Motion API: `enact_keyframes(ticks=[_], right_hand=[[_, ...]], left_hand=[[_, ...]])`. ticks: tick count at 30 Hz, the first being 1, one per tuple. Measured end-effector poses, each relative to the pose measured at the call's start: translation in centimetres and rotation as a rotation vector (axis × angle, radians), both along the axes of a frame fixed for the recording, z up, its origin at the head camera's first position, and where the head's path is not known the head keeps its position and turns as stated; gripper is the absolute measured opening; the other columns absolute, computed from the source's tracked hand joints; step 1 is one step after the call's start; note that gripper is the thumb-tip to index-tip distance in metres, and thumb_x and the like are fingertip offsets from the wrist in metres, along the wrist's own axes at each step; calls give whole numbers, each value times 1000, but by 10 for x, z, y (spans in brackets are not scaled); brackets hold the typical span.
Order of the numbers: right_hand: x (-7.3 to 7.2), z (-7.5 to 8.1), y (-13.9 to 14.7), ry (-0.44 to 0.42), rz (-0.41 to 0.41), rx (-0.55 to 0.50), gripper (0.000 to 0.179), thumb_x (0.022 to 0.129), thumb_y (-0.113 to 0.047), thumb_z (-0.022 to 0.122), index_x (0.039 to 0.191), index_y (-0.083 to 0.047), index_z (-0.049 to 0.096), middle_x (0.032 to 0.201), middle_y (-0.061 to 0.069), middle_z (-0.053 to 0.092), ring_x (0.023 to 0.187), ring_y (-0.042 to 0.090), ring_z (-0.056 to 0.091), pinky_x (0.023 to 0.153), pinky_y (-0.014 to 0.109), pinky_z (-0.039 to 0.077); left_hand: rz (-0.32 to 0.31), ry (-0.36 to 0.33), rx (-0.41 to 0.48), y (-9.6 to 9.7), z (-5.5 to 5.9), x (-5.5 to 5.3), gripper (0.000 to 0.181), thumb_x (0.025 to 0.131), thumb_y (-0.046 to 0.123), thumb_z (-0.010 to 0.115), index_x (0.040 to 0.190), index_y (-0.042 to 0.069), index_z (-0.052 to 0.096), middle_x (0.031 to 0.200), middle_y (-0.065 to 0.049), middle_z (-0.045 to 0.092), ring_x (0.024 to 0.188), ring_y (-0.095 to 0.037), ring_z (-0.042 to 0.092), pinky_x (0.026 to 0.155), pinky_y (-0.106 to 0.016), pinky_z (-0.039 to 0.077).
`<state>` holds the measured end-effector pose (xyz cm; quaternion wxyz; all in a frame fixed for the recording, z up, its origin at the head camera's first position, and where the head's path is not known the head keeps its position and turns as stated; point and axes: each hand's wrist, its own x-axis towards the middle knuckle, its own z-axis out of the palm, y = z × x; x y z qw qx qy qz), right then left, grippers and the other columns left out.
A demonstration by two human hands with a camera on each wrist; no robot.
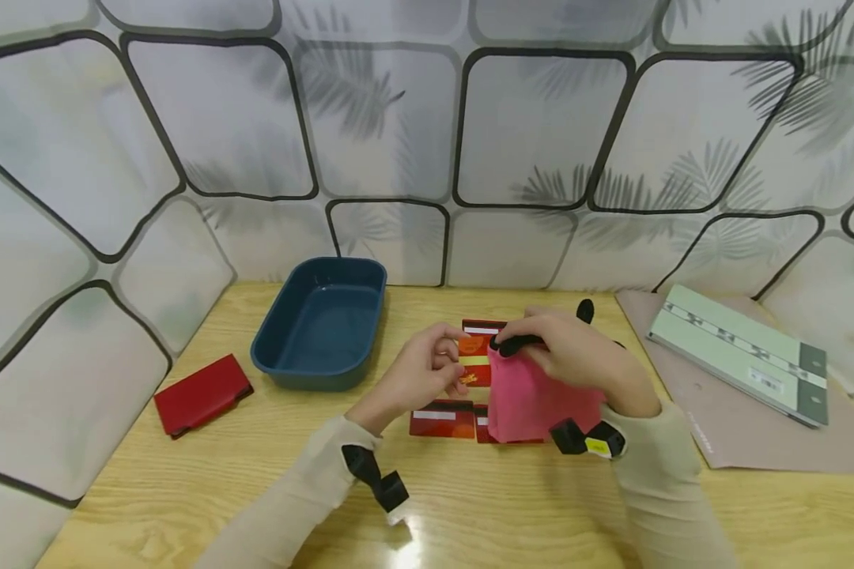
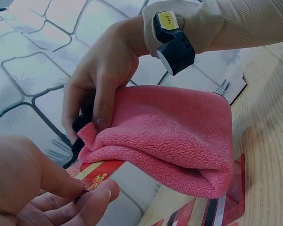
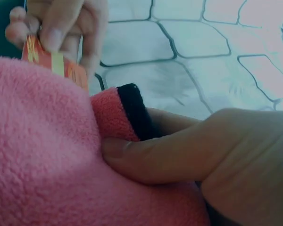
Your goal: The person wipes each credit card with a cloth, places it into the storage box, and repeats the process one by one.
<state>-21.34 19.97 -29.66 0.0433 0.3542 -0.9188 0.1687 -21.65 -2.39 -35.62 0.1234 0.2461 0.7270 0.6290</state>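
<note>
Hands | left [image 1: 423,366] pinches card [image 2: 108,168], gold print [image 2: 99,180] unreadable | right [image 1: 576,353] grips cloth [image 2: 167,136]

From my left hand [image 1: 420,369], a gap of pale wooden counter [image 1: 470,506] runs back between the deep blue rectangular plastic basin [image 1: 320,332] and the flat red cards [image 1: 441,420], ending at the white patterned backdrop [image 1: 391,142]. Rightward, the folded pink fluffy cloth [image 1: 541,403] and my right hand [image 1: 576,352] block my fingers; nearer me, there is room between my forearms.

3+ cards [image 1: 442,421], one cloth [image 1: 534,403], one tub [image 1: 320,324], one case [image 1: 202,395], one notebook [image 1: 733,348]
</note>
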Motion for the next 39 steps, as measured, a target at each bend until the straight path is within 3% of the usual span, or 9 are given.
enact_keyframes(ticks=[4, 11, 14, 19, 25, 28, 31, 34, 39], right_hand=[[0, -3, 5, 43, -43, 18, 27, 85, 2, 63, 104, -13, 73, 79, -2, 56, 73, 13, 51, 67, 31, 44], [-1, -1, 8, 77, -82, 45, 25, 86, -1, 63, 106, -12, 72, 86, 2, 61, 80, 19, 60, 75, 39, 50], [0, 4, 11, 68, -129, 82, 26, 87, 0, 61, 106, -13, 73, 87, 2, 62, 81, 21, 60, 74, 40, 51], [6, 10, 18, 27, -198, 128, 28, 85, 1, 60, 104, -15, 74, 90, 3, 67, 83, 23, 62, 75, 43, 52], [11, 11, 22, -70, -137, 124, 23, 84, -3, 61, 101, -12, 74, 98, 2, 71, 90, 22, 65, 83, 45, 52], [13, 12, 21, -100, -98, 110, 23, 84, -5, 61, 102, -15, 73, 97, -2, 71, 87, 17, 63, 82, 42, 52], [15, 13, 18, -104, -74, 96, 23, 86, -7, 61, 104, -16, 73, 98, -3, 70, 88, 15, 62, 81, 40, 52], [16, 10, 13, -91, -64, 85, 23, 86, -7, 62, 105, -15, 72, 98, -2, 69, 86, 14, 61, 80, 38, 51], [13, 1, -1, -80, -22, 45, 22, 88, -6, 62, 107, -13, 72, 88, -3, 64, 74, 9, 51, 67, 27, 45]], left_hand=[[11, -3, -3, -3, 0, 0, 35, 91, -13, 49, 126, -7, 44, 81, -7, 45, 70, -37, 67, 68, -43, 59], [52, 14, -10, -8, -2, -3, 36, 91, -13, 48, 126, -5, 45, 83, -6, 44, 69, -33, 68, 66, -37, 59], [74, 25, -10, -8, -3, -4, 37, 90, -14, 49, 125, -5, 46, 81, -6, 45, 69, -36, 68, 64, -36, 59], [87, 23, 1, -8, -4, -4, 38, 88, -14, 52, 125, -4, 50, 78, -7, 49, 68, -37, 68, 67, -45, 59], [125, -42, 48, -12, -7, -5, 41, 87, -15, 52, 127, -4, 51, 74, -6, 52, 64, -30, 69, 69, -53, 57], [121, -57, 44, -11, -6, -6, 42, 87, -14, 53, 128, -4, 50, 76, -8, 54, 66, -34, 69, 70, -53, 57], [97, -52, 31, -7, -6, -7, 42, 88, -12, 53, 129, -4, 49, 79, -10, 56, 71, -39, 69, 70, -51, 58], [91, -47, 16, -3, -5, -8, 42, 89, -11, 54, 130, -3, 50, 79, -10, 56, 70, -35, 69, 69, -47, 59], [86, -55, 14, 1, -9, -8, 41, 88, -12, 54, 128, -4, 50, 79, -12, 57, 67, -32, 68, 65, -41, 59]])
